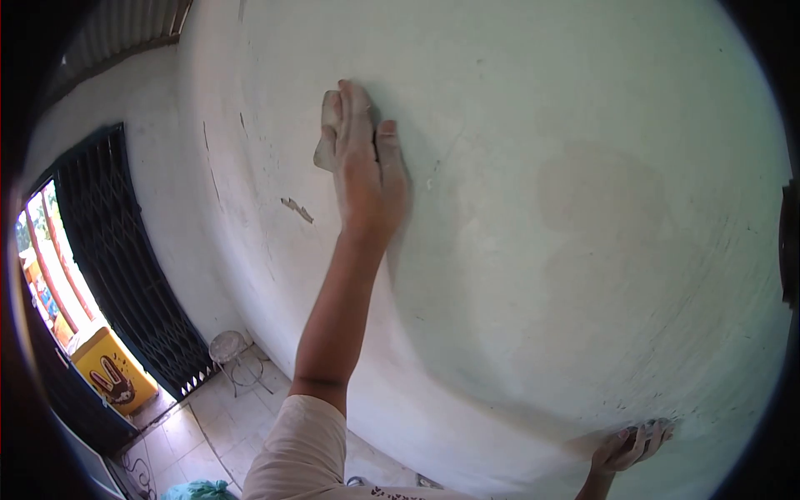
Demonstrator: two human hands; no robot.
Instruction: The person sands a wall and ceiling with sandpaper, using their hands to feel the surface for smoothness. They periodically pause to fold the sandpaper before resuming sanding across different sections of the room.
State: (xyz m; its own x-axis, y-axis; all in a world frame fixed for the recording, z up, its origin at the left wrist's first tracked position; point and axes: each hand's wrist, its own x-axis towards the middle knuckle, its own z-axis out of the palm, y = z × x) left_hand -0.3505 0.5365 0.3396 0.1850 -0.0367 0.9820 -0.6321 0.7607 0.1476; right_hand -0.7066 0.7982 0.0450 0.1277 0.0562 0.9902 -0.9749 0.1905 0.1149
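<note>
My left hand (367, 167) is raised high on the pale wall (500, 250), its dusty fingers pressing a greyish piece of sandpaper (325, 154) flat against the surface. The sheet's edge sticks out left of the fingers, and the rest is hidden beneath them. Low on the right, my right hand (633, 447) rests at the wall with its fingers curled. Something small and dark shows between thumb and fingers there, too hidden to name. Left of my left wrist, a chipped patch (297, 210) marks the paint.
A dark folding metal gate (125, 258) stands at the left beside a bright doorway. Near it are a yellow box (114, 371) and a round stool (228, 347) on the tiled floor (187, 442). A tied green bag (200, 490) lies at the bottom edge.
</note>
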